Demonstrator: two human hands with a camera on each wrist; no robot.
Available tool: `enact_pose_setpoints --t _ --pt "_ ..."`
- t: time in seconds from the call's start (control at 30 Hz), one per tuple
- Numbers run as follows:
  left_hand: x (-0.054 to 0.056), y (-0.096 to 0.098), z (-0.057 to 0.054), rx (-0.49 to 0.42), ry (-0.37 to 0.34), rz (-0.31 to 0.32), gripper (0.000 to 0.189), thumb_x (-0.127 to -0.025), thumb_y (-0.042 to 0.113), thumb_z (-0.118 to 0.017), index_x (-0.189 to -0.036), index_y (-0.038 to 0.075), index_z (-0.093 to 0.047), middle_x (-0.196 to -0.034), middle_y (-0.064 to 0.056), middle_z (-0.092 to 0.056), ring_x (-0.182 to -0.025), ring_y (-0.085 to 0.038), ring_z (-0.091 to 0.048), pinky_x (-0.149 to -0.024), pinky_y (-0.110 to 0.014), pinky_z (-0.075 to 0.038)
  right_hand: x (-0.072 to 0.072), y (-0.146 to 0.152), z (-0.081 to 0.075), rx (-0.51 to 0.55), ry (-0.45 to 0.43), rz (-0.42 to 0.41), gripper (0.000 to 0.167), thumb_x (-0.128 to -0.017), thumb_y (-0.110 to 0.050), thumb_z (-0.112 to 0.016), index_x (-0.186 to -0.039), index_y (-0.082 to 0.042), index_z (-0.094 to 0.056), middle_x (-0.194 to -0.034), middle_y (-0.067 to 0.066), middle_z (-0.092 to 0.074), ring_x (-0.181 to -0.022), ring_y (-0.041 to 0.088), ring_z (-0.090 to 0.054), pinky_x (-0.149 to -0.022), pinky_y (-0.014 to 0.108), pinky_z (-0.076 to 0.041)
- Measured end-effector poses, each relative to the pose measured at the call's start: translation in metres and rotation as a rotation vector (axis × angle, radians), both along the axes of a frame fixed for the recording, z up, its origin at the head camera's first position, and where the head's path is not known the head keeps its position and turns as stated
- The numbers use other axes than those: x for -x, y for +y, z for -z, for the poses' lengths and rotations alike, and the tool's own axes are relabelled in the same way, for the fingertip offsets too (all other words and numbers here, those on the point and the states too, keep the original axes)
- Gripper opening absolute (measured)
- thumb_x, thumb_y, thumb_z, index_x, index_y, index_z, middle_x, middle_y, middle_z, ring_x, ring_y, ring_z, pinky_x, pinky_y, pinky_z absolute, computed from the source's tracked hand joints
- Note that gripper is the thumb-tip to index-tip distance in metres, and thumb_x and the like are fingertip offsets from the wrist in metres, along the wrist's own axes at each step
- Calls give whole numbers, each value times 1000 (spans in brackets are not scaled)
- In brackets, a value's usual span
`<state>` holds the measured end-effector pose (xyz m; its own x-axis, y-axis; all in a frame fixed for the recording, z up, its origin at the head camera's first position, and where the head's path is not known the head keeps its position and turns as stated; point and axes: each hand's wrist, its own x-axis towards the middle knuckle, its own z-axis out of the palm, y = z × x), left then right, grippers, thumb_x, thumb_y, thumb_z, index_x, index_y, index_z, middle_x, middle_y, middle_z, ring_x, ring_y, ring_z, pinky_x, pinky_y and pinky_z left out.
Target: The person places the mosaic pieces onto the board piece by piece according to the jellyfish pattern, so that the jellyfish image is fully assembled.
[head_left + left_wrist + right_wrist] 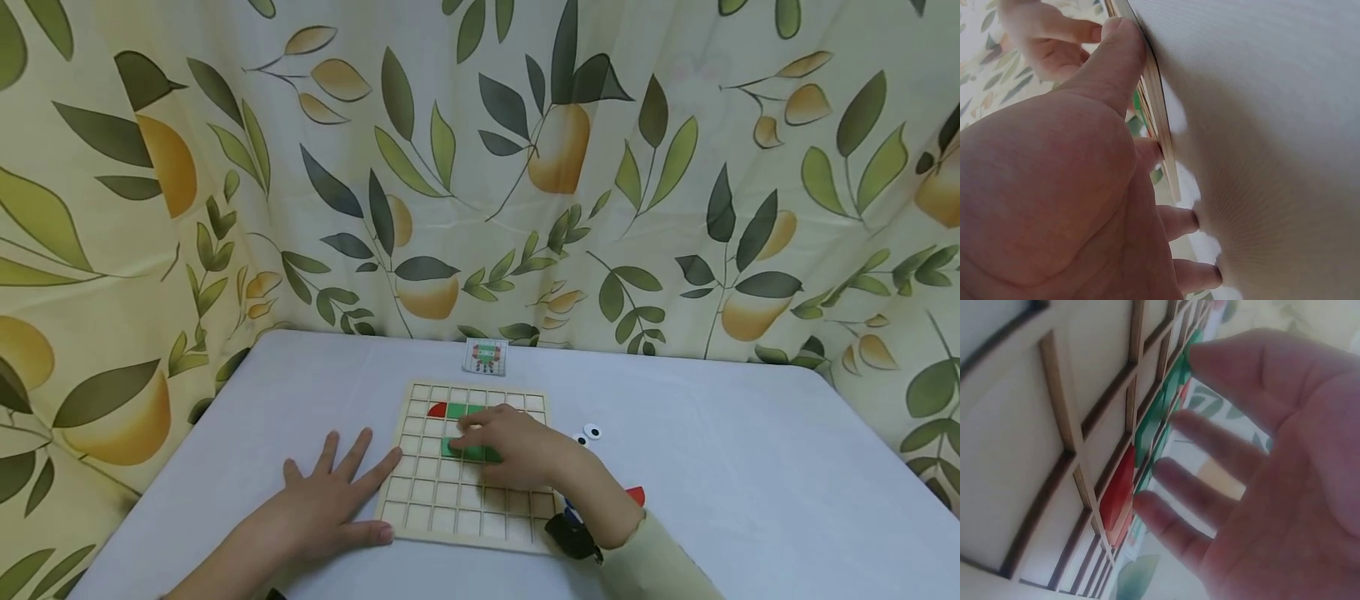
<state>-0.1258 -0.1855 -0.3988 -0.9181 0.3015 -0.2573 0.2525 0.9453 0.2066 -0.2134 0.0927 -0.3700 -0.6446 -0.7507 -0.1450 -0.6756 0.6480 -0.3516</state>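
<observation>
A wooden grid board [427, 518] lies on the white table. My left hand [326, 500] is spread beside its left edge; the thumb and a finger touch the board while other fingertips rest on the cloth. Over the upper middle of the grid, my right hand [521, 446] has its thumb on a green tile [447, 447] in a cell. Its fingers, nearly straight in the right wrist view, reach toward the row of tiles. A red quarter-round tile [437, 410] and a green tile [457, 410] sit in the row above. Red pieces [1117, 490] lie near the right fingertips.
Beyond the board lies a small pattern card [486, 357] with a red and green figure. Right of the board are round eye pieces [592, 432] and a red piece [636, 495], partly behind the right arm. A patterned curtain [480, 208] hangs behind the table.
</observation>
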Motion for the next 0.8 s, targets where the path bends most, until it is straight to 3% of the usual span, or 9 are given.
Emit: enact_pose_setpoints --t 0.13,0.27,0.33,0.37,0.53,0.6,0.7,0.8 --pt "1 1 0 3 -2 -3 95 -76 83 -52 -157 39 -27 -166 -15 -17 -145 -59 -13 -88 -90 -16 -2 -1 -2 -9 -9 9 42 -91 -11 -65 -131 -22 -68 -144 -6 -56 -144 29 -40 -115 49 -34" --pt "3 2 0 4 -12 -9 95 -76 83 -53 -157 39 -28 -166 -15 -17 -145 -58 -13 -88 -90 -15 -1 1 -4 5 -16 -1 36 -91 -11 -64 -124 -22 -72 -140 -7 -60 -141 25 -45 -114 46 -36" --pt "3 2 0 -2 -17 -12 95 -76 83 -53 -157 39 -28 -166 -15 -17 -146 -58 -12 -89 -90 -14 1 4 -8 29 -37 -2 33 -91 -10 -64 -121 -20 -74 -135 -6 -64 -132 21 -54 -109 43 -42" --pt "3 2 0 -2 -20 -13 95 -76 83 -53 -157 39 -28 -166 -15 -16 -146 -58 -12 -89 -90 -14 3 7 -10 33 -46 4 33 -91 -10 -63 -120 -21 -74 -126 -5 -69 -119 19 -62 -101 40 -47" --pt "3 2 1 -7 -16 -10 95 -76 83 -54 -157 40 -27 -166 -14 -16 -146 -58 -11 -89 -90 -14 14 30 -23 74 -123 108 28 -95 -12 -62 -119 -18 -74 -111 -5 -72 -97 16 -62 -87 37 -50" --pt "3 1 1 -8 -15 -9 95 -77 82 -54 -157 40 -27 -166 -15 -16 -146 -58 -11 -89 -90 -14 17 40 -28 67 -156 158 23 -94 -14 -64 -115 -18 -74 -111 -4 -71 -104 19 -61 -91 42 -50" --pt "2 1 1 -8 -13 -9 94 -77 82 -54 -157 39 -28 -166 -15 -16 -146 -58 -11 -88 -90 -15 19 54 -31 8 -201 257 15 -89 -13 -73 -103 -20 -73 -96 -5 -68 -92 17 -59 -78 38 -52" --pt "1 1 1 -11 -10 -7 94 -77 82 -53 -157 39 -28 -166 -15 -16 -145 -58 -12 -88 -90 -15 19 65 -29 -96 -252 399 20 -79 -12 -82 -90 -22 -69 -88 -1 -62 -85 18 -56 -69 35 -50"
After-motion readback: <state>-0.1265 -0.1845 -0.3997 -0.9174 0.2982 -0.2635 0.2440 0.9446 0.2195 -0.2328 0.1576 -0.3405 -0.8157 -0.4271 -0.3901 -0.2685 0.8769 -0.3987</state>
